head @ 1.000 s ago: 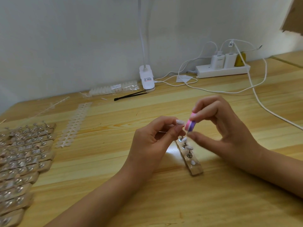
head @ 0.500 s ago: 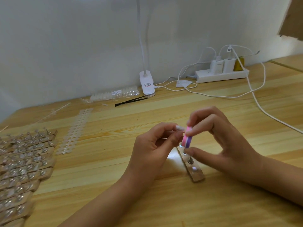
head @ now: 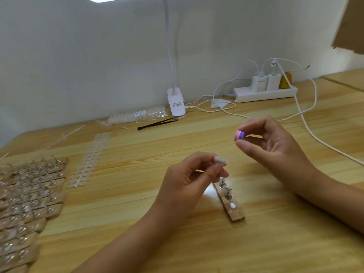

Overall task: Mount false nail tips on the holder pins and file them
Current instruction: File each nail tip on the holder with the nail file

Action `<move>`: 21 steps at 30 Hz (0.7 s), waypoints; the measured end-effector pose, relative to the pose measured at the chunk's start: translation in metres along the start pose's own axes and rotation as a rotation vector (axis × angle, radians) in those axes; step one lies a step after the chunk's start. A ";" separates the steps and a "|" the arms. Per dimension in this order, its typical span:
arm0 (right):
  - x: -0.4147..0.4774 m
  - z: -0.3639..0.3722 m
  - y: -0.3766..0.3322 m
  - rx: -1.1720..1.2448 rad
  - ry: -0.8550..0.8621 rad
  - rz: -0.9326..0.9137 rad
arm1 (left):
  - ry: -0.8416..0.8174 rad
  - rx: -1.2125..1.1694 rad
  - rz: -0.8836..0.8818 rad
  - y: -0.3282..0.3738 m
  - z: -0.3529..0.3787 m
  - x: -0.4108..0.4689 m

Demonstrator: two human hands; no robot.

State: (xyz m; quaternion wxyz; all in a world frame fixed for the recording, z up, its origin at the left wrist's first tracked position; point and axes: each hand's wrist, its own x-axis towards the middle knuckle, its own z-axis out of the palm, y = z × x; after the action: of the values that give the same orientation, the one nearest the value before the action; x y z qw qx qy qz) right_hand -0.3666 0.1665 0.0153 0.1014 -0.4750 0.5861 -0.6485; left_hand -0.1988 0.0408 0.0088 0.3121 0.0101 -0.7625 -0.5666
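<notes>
Since half a second ago the right hand (head: pixel 275 150) has lifted away from the left hand (head: pixel 187 180), and it pinches the pink-purple file block (head: pixel 239 135) (between thumb and fingers). The left hand pinches a nail tip (head: pixel 220 160) over the far end of the wooden holder strip (head: pixel 234 209), which lies on the table (head: pixel 197 253).

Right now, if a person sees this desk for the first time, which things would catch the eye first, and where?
Most striking is the pink-and-purple file block, pinched by the right hand above the middle of the desk. Lower left of it, the left hand pinches a clear nail tip over a small wooden holder with metal pins. At the left edge lie many rows of holder strips.
</notes>
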 end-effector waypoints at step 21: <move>-0.017 0.015 -0.018 -0.155 -0.211 -0.337 | 0.013 -0.040 0.008 -0.001 -0.004 0.003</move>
State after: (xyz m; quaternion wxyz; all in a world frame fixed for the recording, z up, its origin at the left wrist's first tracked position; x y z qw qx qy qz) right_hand -0.3393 0.1738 0.0202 0.0153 -0.6378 0.5326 -0.5561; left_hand -0.1996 0.0363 0.0099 0.3196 0.0044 -0.7490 -0.5803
